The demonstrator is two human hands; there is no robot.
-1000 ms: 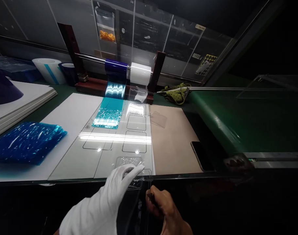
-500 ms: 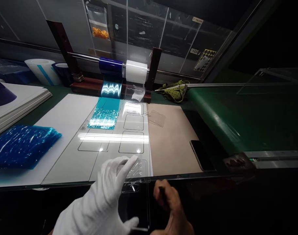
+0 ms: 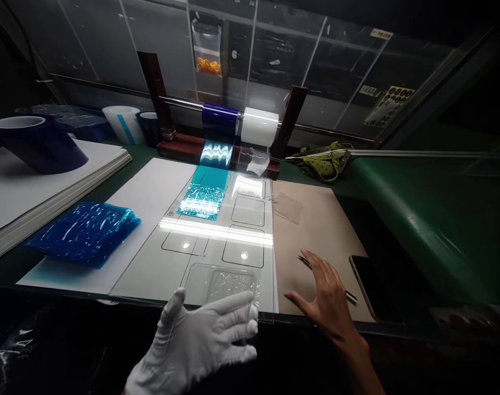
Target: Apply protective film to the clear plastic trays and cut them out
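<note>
My left hand [image 3: 211,334], in a white glove, is open at the table's front edge, fingers stretched to the right. Its upper fingers overlap the near edge of a clear plastic sheet [image 3: 198,277] with rounded corners, which carries a crinkled transparent patch; whether they press on it I cannot tell. My bare right hand [image 3: 326,293] is spread open over the brown board [image 3: 291,241]. Under it shows a thin pointed metal tool [image 3: 351,297], its middle hidden by the hand. A glass plate [image 3: 217,241] marked with rounded rectangles lies beneath the clear sheet.
Behind the glass stands a film holder with a blue roll [image 3: 220,116] and a white roll [image 3: 260,126]. Blue film pieces [image 3: 89,233] are stacked left, near a paper stack [image 3: 106,162]. A phone [image 3: 369,285] lies right, beside a green padded surface [image 3: 422,219].
My right hand has moved up and right from below the table edge and uncurled; a thin tool now shows beneath it. My left hand has flattened out. The view has shifted left.
</note>
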